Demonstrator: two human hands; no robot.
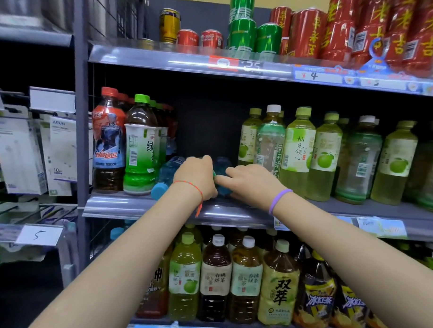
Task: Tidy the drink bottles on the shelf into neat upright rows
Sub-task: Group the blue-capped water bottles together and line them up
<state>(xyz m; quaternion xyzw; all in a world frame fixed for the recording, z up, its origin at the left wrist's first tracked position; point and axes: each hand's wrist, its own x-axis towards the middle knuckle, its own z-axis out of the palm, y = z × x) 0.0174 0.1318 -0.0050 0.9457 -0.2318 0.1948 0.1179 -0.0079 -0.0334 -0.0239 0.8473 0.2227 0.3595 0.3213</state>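
We have two blue bottles lying on their sides in the gap of the middle shelf. One blue bottle lies just left of our left hand, its light blue cap pointing out over the shelf edge. The second blue bottle lies between our hands, mostly hidden by them. Our left hand is curled over something there, but we cannot tell what it grips. Our right hand rests against the second bottle with the fingers reaching toward the left hand; whether they close round it we cannot tell. A red string circles our left wrist and a purple band our right.

Left of our left hand stand upright a green tea bottle and a red-capped bottle. Right of our right hand stands a row of pale green bottles, all upright. Above our hands sit red cans and green cans on the upper shelf. Below our arms stands another row of tea bottles. Far to the left hang white boxes.
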